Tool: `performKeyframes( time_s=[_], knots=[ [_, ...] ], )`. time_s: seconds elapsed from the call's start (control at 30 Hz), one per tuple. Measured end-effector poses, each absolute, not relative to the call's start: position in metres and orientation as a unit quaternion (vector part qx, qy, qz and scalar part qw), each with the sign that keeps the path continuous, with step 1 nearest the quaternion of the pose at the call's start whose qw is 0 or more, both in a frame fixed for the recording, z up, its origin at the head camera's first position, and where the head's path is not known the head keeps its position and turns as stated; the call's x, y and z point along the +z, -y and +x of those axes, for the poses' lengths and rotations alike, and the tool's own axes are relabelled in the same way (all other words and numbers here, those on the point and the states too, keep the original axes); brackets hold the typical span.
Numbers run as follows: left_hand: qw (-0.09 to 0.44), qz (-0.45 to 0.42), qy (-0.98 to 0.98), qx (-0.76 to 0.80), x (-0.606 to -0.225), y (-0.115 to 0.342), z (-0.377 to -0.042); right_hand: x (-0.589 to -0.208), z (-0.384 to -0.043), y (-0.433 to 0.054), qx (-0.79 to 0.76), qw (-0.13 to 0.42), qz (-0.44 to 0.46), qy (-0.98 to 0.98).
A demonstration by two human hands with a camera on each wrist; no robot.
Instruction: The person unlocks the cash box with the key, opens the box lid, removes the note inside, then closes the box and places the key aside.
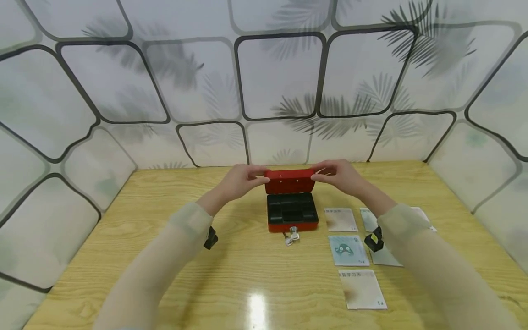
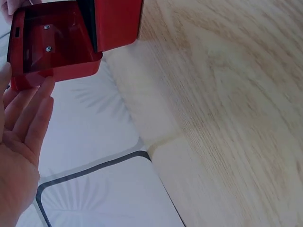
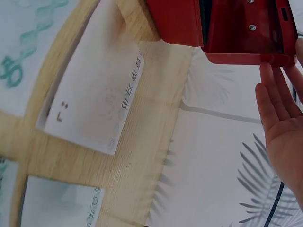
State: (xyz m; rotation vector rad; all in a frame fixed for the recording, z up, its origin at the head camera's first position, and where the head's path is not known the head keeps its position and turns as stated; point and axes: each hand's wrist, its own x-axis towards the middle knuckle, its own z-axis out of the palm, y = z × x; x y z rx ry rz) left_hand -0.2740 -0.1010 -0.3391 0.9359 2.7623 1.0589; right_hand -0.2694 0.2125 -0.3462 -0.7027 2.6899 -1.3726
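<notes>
A small red cash box (image 1: 293, 227) stands on the table with its lid (image 1: 288, 184) raised upright. Inside the base sits a black tray (image 1: 292, 208), and keys (image 1: 289, 240) hang at the lock on its front. My left hand (image 1: 243, 181) pinches the lid's left corner between thumb and fingers. At the opposite corner, my right hand (image 1: 338, 176) grips the lid the same way. Both wrist views show fingertips against the lid's sides, and the left wrist view shows screws inside the lid (image 2: 61, 45).
Paper notes lie in rows right of the box, among them a green-printed one (image 1: 349, 250), a pale one (image 1: 363, 289) and another (image 1: 340, 220) near the box. My right forearm passes over some. A patterned cloth wall (image 1: 280, 75) rises behind the wooden table (image 1: 231, 284).
</notes>
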Motion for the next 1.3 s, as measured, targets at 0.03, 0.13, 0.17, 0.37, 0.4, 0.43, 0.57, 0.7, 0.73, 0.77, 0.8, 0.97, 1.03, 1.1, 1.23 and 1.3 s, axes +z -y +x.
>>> performKeyframes(
  time_s=[0.03,0.13,0.17,0.37,0.4,0.43,0.57,0.7,0.73,0.77,0.8,0.97,1.03,1.1,1.23,1.3],
  knots=[
    [0.018,0.311,-0.889,0.336,-0.339,0.102,-0.272,-0.347,-0.267,-0.213,-0.443,0.017,-0.235,-0.865],
    [0.016,0.338,-0.881,0.331,-0.339,0.104,-0.265,-0.352,-0.259,-0.213,-0.439,-0.006,-0.261,-0.860],
    [0.016,0.344,-0.879,0.330,-0.340,0.105,-0.263,-0.354,-0.256,-0.213,-0.436,-0.018,-0.268,-0.859],
    [0.008,0.363,-0.873,0.325,-0.347,0.106,-0.248,-0.367,-0.236,-0.212,-0.381,-0.112,-0.333,-0.855],
    [0.001,0.367,-0.874,0.320,-0.349,0.106,-0.245,-0.369,-0.234,-0.212,-0.373,-0.125,-0.347,-0.851],
    [-0.012,0.375,-0.874,0.309,-0.352,0.107,-0.243,-0.372,-0.231,-0.212,-0.368,-0.135,-0.359,-0.847],
    [-0.117,0.453,-0.855,0.222,-0.363,0.106,-0.233,-0.382,-0.222,-0.212,-0.346,-0.170,-0.400,-0.832],
    [-0.221,0.528,-0.805,0.156,-0.375,0.104,-0.225,-0.391,-0.215,-0.213,-0.323,-0.186,-0.437,-0.818],
    [-0.230,0.538,-0.796,0.151,-0.378,0.103,-0.224,-0.393,-0.214,-0.213,-0.316,-0.187,-0.446,-0.816],
    [-0.237,0.546,-0.790,0.146,-0.381,0.103,-0.222,-0.395,-0.213,-0.213,-0.309,-0.187,-0.453,-0.815],
    [-0.240,0.551,-0.786,0.144,-0.383,0.102,-0.221,-0.397,-0.212,-0.212,-0.301,-0.187,-0.459,-0.815],
    [-0.228,0.550,-0.791,0.139,-0.391,0.104,-0.218,-0.401,-0.209,-0.210,-0.284,-0.185,-0.460,-0.821],
    [-0.217,0.547,-0.797,0.139,-0.391,0.105,-0.216,-0.401,-0.208,-0.209,-0.284,-0.181,-0.452,-0.826],
    [-0.204,0.542,-0.803,0.140,-0.390,0.104,-0.214,-0.402,-0.206,-0.208,-0.284,-0.177,-0.439,-0.834],
    [-0.181,0.524,-0.820,0.145,-0.388,0.101,-0.212,-0.404,-0.202,-0.204,-0.298,-0.159,-0.396,-0.854],
    [-0.172,0.515,-0.827,0.146,-0.388,0.100,-0.211,-0.404,-0.201,-0.202,-0.315,-0.147,-0.380,-0.857]
  ],
)
